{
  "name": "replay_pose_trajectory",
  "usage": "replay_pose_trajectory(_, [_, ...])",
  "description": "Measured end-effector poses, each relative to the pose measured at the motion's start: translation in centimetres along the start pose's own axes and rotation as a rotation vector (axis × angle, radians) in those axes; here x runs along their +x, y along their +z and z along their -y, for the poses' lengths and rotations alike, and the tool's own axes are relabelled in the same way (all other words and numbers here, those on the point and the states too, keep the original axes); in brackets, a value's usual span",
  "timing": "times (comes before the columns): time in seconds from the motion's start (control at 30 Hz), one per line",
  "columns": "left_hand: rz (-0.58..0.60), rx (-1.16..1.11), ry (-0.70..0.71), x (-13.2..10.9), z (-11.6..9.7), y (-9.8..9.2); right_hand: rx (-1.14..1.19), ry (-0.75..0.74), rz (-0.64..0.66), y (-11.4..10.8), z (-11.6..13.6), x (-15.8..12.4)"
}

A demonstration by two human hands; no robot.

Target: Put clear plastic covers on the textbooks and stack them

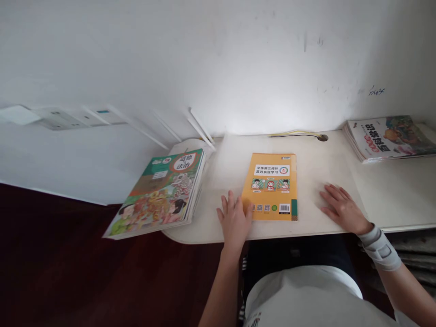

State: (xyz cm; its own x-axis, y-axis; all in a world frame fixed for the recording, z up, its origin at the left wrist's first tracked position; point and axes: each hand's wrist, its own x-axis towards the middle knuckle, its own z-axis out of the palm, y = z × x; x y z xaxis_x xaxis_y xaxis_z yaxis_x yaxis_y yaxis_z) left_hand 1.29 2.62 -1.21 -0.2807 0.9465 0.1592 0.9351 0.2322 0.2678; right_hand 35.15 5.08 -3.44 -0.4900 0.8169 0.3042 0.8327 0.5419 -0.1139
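An orange workbook (272, 195) lies flat on the white desk (218, 177), with a barcode and small cartoon figures on its cover. My left hand (235, 218) rests with spread fingers at the book's lower left edge, the thumb touching its corner. To the right of the book, apart from it, my right hand (342, 209) lies on the desk with its fingers stretched out. A grey wrist wrap (379, 247) is around my right wrist. Neither hand grips anything.
A stack of green-covered textbooks (160, 193) overhangs the desk's left end. Another stack of books (391, 138) stands at the back right. A thin yellow cable (296, 132) runs to a round hole by the wall. White rods (200, 129) lean nearby.
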Motion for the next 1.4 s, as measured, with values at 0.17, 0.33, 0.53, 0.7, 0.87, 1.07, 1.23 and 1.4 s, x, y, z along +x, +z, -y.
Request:
replay_pose_trajectory(0.17, [-0.028, -0.056, 0.000, -0.1, -0.3, -0.4, -0.013, -0.001, 0.002, -0.2, 0.1, 0.0])
replay_pose_trajectory(0.33, [-0.184, -0.498, 0.026, -1.2, -1.1, -1.1, -0.006, -0.006, -0.001, -0.2, 0.0, 0.0])
replay_pose_trajectory(0.53, [-0.032, -1.156, 0.067, -2.5, -5.3, -0.5, -0.046, 0.031, -0.017, -0.2, 0.5, -0.1])
replay_pose_trajectory(0.7, [-0.150, -0.747, 0.528, -2.3, -9.0, 0.5, -0.161, 0.267, -0.081, 0.1, 1.7, -1.4])
replay_pose_trajectory(0.87, [-0.108, -0.195, 0.965, -3.1, -13.0, 1.2, -0.186, 0.334, -0.056, -0.1, 2.2, -2.0])
replay_pose_trajectory(1.07, [-0.065, 0.036, 0.937, -3.4, -14.7, 2.4, -0.157, 0.354, -0.012, -0.5, 2.2, -1.7])
replay_pose_trajectory(1.23, [-0.070, 0.033, 0.965, -3.5, -14.2, 3.2, -0.096, 0.369, -0.075, -0.2, 1.9, -1.7])
replay_pose_trajectory(1.4, [-0.043, 0.017, 0.979, -3.5, -14.1, 3.5, 0.015, 0.362, -0.137, 0.1, 1.5, -1.9])
